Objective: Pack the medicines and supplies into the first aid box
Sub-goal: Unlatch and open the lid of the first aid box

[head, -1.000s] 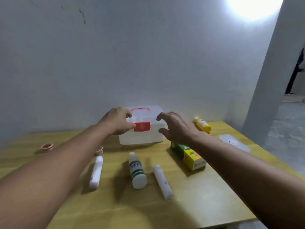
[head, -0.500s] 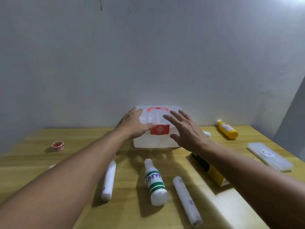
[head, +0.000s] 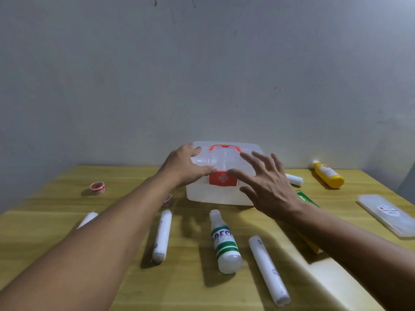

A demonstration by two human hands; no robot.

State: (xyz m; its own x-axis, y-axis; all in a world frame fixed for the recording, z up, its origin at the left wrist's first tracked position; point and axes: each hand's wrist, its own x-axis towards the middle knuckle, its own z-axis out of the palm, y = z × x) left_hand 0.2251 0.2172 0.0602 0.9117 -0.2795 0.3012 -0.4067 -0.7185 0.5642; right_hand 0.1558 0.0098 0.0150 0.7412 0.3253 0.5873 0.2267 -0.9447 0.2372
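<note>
A translucent white first aid box with a red handle and red latch stands shut at the back of the wooden table. My left hand rests on its lid's left front corner, thumb beside the latch. Spread open, my right hand hovers in front of the box's right side, holding nothing. In front lie a white bottle with green bands, two white bandage rolls, and a green-yellow carton mostly hidden under my right arm.
A yellow bottle and a small white roll lie right of the box. A flat clear case sits near the right edge. A red tape roll lies far left; another white roll peeks past my left arm.
The camera view has shifted, placing the box more central. My right hand has spread wider and stays in front of the box; my left hand stays on the lid.
</note>
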